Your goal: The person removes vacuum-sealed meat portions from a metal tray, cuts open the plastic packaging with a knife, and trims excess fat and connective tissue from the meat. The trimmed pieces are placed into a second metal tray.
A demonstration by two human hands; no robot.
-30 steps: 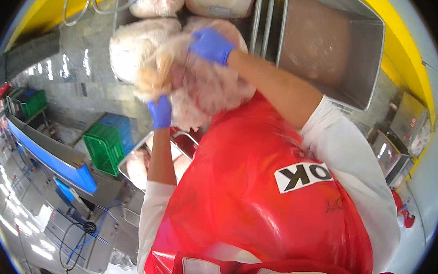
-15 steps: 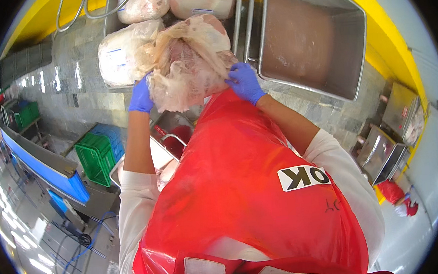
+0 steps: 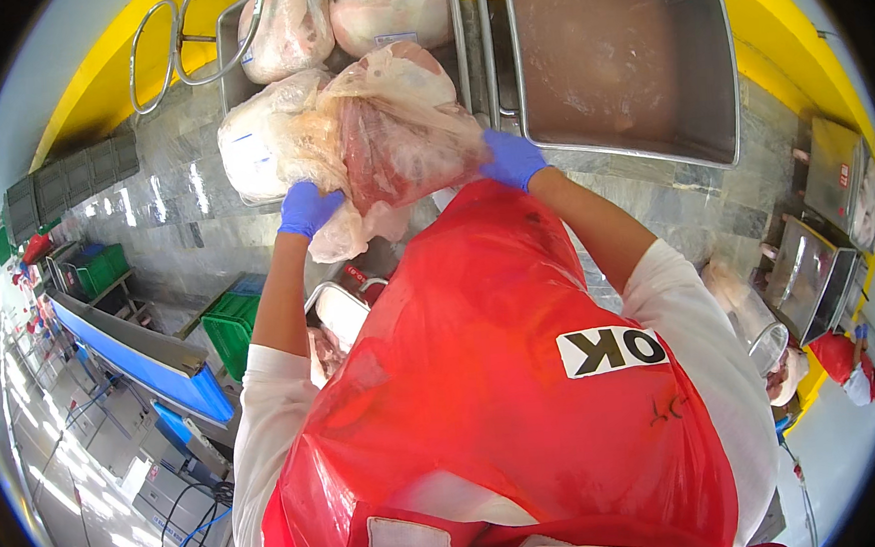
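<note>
My left hand, in a blue glove, is closed on loose plastic wrapping at the lower left of a large piece of bagged pinkish meat. My right hand, also gloved in blue, grips the meat's right side, with its fingertips partly hidden. The cream plastic lies crumpled over the meat, which rests at the near end of a steel bin. Beside it are a pale bagged piece on the left and two more bagged pieces behind.
A steel tub of brownish liquid stands right, past metal rails. Green crates and a blue-sided conveyor are at left. Steel carts and a co-worker in red and white are at far right.
My right hand has come down from atop the meat to its right side; my left hand stays at its lower left. The plastic is drawn leftward, showing more red meat beneath.
</note>
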